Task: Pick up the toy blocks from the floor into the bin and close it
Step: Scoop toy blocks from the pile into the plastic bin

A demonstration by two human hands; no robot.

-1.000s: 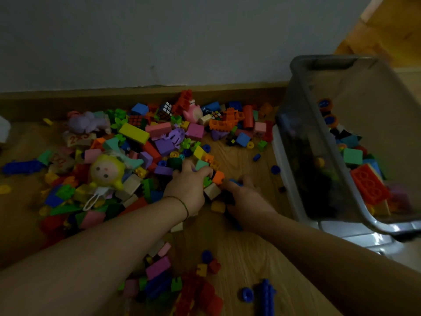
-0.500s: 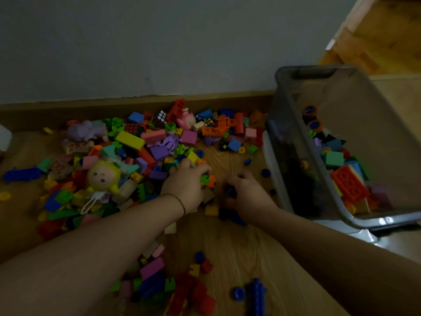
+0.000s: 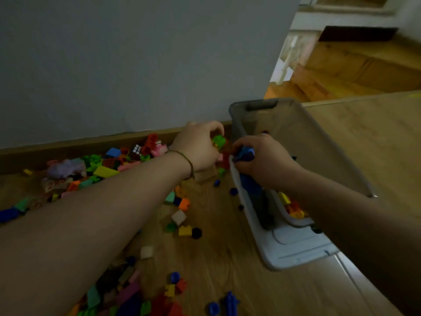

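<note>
A person's two bare hands meet at the left rim of a translucent grey plastic bin (image 3: 319, 142) that stands on a wooden floor (image 3: 227, 258) beside a grey wall (image 3: 136, 65). The left hand (image 3: 198, 149), a thin cord bracelet (image 3: 190, 165) at its wrist, has its fingers curled round a green block (image 3: 219, 140), with other small pieces partly hidden in the palm, and is held just outside the bin's wall. The right hand (image 3: 262, 160) is clenched round several blue blocks (image 3: 245, 153) and reaches over the rim, its forearm crossing the bin's near end. The bin is open and rests on a pale grey lid (image 3: 296, 252) that lies flat beneath it and juts out at the near end. Inside, yellow and orange blocks (image 3: 293, 208) show at the bottom near the front wall; the rest of the contents is hidden by the arm and the dim light. Most of the toy blocks remain on the floor in a bright pile (image 3: 109, 165) along the baseboard to the left, with a purple plush toy (image 3: 66, 167) and a small puzzle cube (image 3: 136, 148) among them. Nearer the bin lie scattered pieces, among them an orange block (image 3: 184, 203), a beige block (image 3: 178, 217), a yellow block (image 3: 185, 231) and a black piece (image 3: 196, 232) just beside it. More blocks are heaped under the left forearm at the bottom edge.
</note>
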